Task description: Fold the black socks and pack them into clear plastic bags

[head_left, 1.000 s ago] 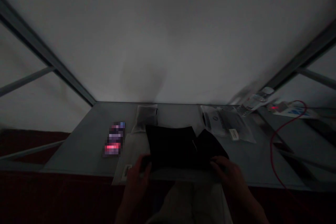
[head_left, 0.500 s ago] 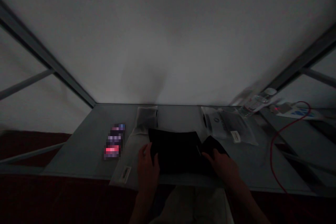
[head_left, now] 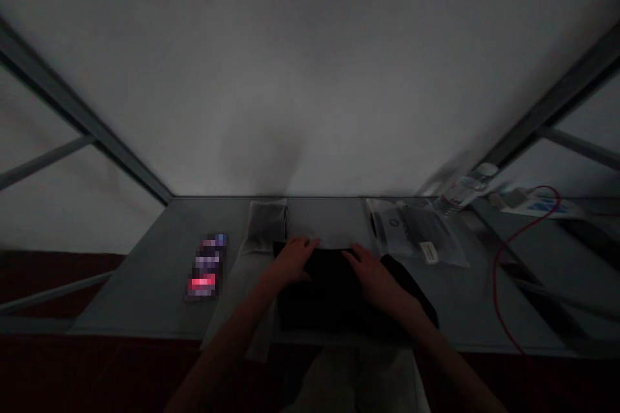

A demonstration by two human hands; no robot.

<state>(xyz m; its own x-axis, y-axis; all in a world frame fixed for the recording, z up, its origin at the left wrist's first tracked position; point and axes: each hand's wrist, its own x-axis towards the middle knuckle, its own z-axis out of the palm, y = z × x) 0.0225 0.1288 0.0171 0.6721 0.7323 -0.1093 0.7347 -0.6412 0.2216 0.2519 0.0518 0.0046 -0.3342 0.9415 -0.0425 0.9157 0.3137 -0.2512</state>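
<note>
A black cloth item [head_left: 334,297], probably a folded garment, lies on the grey table in front of me. My left hand [head_left: 293,261] rests on its upper left part with the fingers spread towards the far edge. On its upper right part lies my right hand [head_left: 372,271], fingers stretched out and also reaching the far edge. A section of the cloth sticks out to the right under my right forearm. Beneath the cloth's left side is a frosted plastic bag [head_left: 237,297], partly covered by my left forearm.
A small packed bag [head_left: 266,226] lies behind on the left. At the back right are a clear labelled bag [head_left: 416,232] and a tilted water bottle [head_left: 467,190]. A pixelated phone-shaped object [head_left: 206,268] lies left. A red cable [head_left: 496,271] loops at the right.
Both hands have moved from the cloth's sides to its far edge and lie flatter on it. The view has shifted slightly.
</note>
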